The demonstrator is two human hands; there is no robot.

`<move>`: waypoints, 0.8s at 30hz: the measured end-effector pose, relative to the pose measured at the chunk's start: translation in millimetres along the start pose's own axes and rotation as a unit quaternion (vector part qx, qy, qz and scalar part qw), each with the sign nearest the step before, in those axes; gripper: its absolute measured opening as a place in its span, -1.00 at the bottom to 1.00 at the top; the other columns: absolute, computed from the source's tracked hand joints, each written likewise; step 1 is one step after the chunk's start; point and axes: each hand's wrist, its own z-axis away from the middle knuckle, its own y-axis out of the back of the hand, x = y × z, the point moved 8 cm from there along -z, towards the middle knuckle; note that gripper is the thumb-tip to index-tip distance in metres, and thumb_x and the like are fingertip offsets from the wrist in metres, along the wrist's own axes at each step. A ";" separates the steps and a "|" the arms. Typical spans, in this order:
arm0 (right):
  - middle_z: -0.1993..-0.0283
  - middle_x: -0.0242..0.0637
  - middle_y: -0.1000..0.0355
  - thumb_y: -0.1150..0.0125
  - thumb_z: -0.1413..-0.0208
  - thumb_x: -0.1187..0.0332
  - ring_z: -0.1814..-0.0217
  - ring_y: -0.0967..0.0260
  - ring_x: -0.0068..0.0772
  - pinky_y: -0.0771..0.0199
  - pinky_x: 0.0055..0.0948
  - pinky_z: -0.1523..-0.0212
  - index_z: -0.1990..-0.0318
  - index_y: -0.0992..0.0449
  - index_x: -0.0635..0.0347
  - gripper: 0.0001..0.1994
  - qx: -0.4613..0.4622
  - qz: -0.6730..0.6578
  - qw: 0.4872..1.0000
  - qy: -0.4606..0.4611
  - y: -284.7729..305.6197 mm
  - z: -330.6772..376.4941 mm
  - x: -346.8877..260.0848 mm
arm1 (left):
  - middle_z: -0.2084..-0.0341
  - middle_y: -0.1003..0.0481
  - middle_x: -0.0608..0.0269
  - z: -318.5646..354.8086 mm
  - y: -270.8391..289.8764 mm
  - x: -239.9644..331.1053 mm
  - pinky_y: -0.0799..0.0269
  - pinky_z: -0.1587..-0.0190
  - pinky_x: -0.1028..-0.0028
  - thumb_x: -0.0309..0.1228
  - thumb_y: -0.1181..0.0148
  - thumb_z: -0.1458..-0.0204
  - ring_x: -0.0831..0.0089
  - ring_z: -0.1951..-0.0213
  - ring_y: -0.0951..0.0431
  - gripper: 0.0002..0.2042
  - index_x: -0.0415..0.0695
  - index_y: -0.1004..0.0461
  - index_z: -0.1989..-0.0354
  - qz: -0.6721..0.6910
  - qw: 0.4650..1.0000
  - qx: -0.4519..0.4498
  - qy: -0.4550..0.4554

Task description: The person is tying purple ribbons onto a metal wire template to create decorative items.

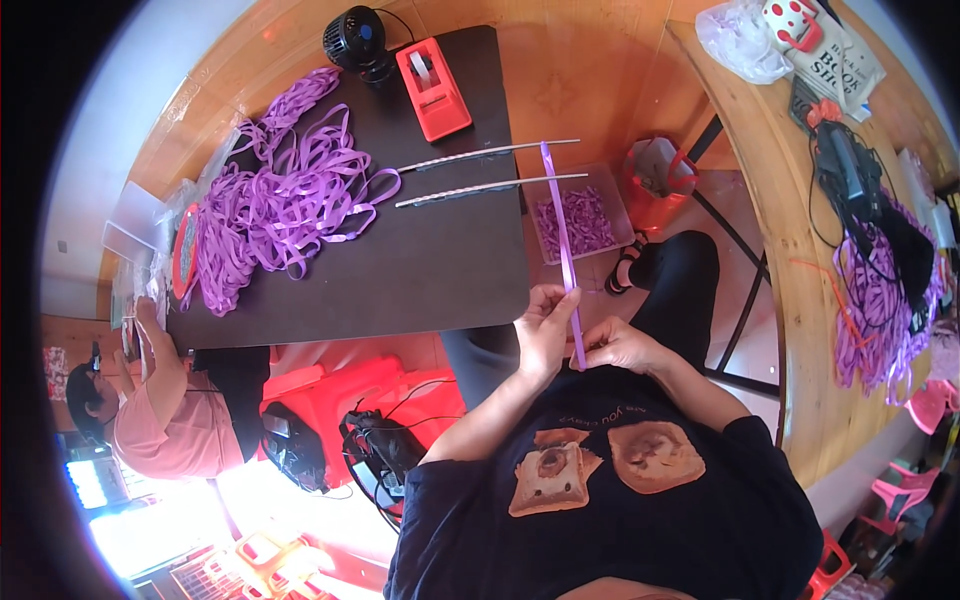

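A purple ribbon (562, 225) runs in a narrow strip from the far metal rod (480, 155) down to my hands. It crosses the near metal rod (480, 188) too; whether it loops around either rod, I cannot tell. My left hand (545, 325) pinches the ribbon between thumb and fingers. Close by on the right, my right hand (622, 346) has its fingers closed at the ribbon's lower end, by my shirt. Both rods stick out past the right edge of the dark table (420, 285). A large heap of purple ribbon (290, 200) lies on its left part.
Under the rod tips stands a clear bin (626, 235) of short purple pieces. A red tape dispenser (433, 90) and black fan (354, 38) stand at the back. The wooden table (800, 390) on the right bears more ribbon (870, 300). Another person (185, 420) sits left.
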 end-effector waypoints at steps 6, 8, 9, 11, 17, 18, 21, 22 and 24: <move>0.34 -0.27 -0.57 -0.36 0.09 0.50 0.25 -0.48 -0.53 -0.43 -0.56 0.10 0.28 -0.62 0.33 -0.82 -0.028 0.030 0.999 -0.020 8.6 1.8 -6.2 | 0.44 -0.40 0.43 -28.3 -27.6 17.7 -0.24 0.30 0.71 -0.46 -0.19 -0.10 0.74 0.38 -0.33 -0.91 -0.18 -0.42 0.29 0.032 0.998 0.001 -0.060; 0.33 -0.27 -0.57 -0.37 0.09 0.49 0.25 -0.48 -0.53 -0.43 -0.56 0.10 0.27 -0.62 0.32 -0.81 -0.034 0.051 0.998 -0.023 9.4 1.3 -11.6 | 0.42 -0.41 0.42 -43.0 -29.1 21.5 -0.23 0.29 0.70 -0.45 -0.16 -0.12 0.73 0.37 -0.33 -0.91 -0.18 -0.42 0.28 0.025 0.996 0.040 -0.075; 0.30 -0.27 -0.57 -0.39 0.10 0.46 0.23 -0.47 -0.55 -0.41 -0.57 0.08 0.24 -0.61 0.33 -0.77 -0.044 0.041 0.998 -0.021 7.8 1.0 -14.9 | 0.42 -0.41 0.42 -49.5 -33.8 21.6 -0.23 0.29 0.70 -0.45 -0.16 -0.12 0.73 0.37 -0.33 -0.91 -0.18 -0.42 0.28 0.025 0.996 0.039 -0.076; 0.26 -0.27 -0.57 -0.41 0.11 0.44 0.21 -0.46 -0.57 -0.40 -0.58 0.07 0.20 -0.61 0.33 -0.73 -0.055 0.033 0.998 -0.019 7.9 -0.5 -18.3 | 0.42 -0.41 0.41 -60.4 -40.2 24.2 -0.24 0.28 0.68 -0.44 -0.14 -0.13 0.71 0.36 -0.33 -0.90 -0.18 -0.41 0.26 0.030 0.993 0.060 -0.093; 0.26 -0.27 -0.57 -0.37 0.11 0.49 0.22 -0.45 -0.56 -0.40 -0.59 0.12 0.22 -0.60 0.35 -0.75 -0.056 -0.008 0.998 -0.022 28.9 -9.8 4.1 | 0.45 -0.37 0.44 -94.2 -51.3 42.1 -0.21 0.26 0.67 -0.41 -0.08 -0.18 0.71 0.37 -0.29 -0.90 -0.18 -0.39 0.29 0.078 0.986 0.081 -0.119; 0.33 -0.27 -0.55 -0.35 0.11 0.50 0.28 -0.45 -0.54 -0.41 -0.57 0.18 0.28 -0.60 0.36 -0.80 -0.037 0.003 0.999 -0.024 37.5 -13.1 9.3 | 0.46 -0.40 0.41 -99.3 -51.3 42.4 -0.22 0.24 0.66 -0.42 -0.10 -0.17 0.69 0.38 -0.32 -0.91 -0.18 -0.41 0.31 0.113 0.980 0.082 -0.142; 0.43 -0.28 -0.51 -0.32 0.14 0.53 0.36 -0.44 -0.53 -0.40 -0.55 0.29 0.39 -0.58 0.37 -0.88 0.068 0.035 0.997 0.023 74.7 -23.2 26.8 | 0.47 -0.43 0.38 -114.3 -53.8 45.6 -0.25 0.24 0.64 -0.46 -0.13 -0.14 0.67 0.38 -0.36 -0.93 -0.18 -0.43 0.33 0.143 0.969 0.081 -0.186; 0.47 -0.29 -0.49 -0.30 0.17 0.54 0.39 -0.42 -0.54 -0.38 -0.56 0.34 0.45 -0.56 0.37 -0.91 0.151 0.054 0.985 0.070 93.5 -23.0 27.3 | 0.48 -0.40 0.42 -118.7 -53.6 46.3 -0.22 0.28 0.66 -0.45 -0.14 -0.14 0.70 0.41 -0.32 -0.93 -0.17 -0.43 0.34 0.152 0.964 0.100 -0.194; 0.51 -0.31 -0.46 -0.21 0.23 0.57 0.47 -0.36 -0.56 -0.30 -0.57 0.42 0.52 -0.53 0.38 -0.94 0.280 0.025 0.955 0.098 123.6 -14.1 22.8 | 0.50 -0.38 0.46 -123.0 -57.0 51.7 -0.19 0.33 0.68 -0.44 -0.16 -0.13 0.72 0.44 -0.27 -0.93 -0.16 -0.44 0.35 0.161 0.959 0.115 -0.203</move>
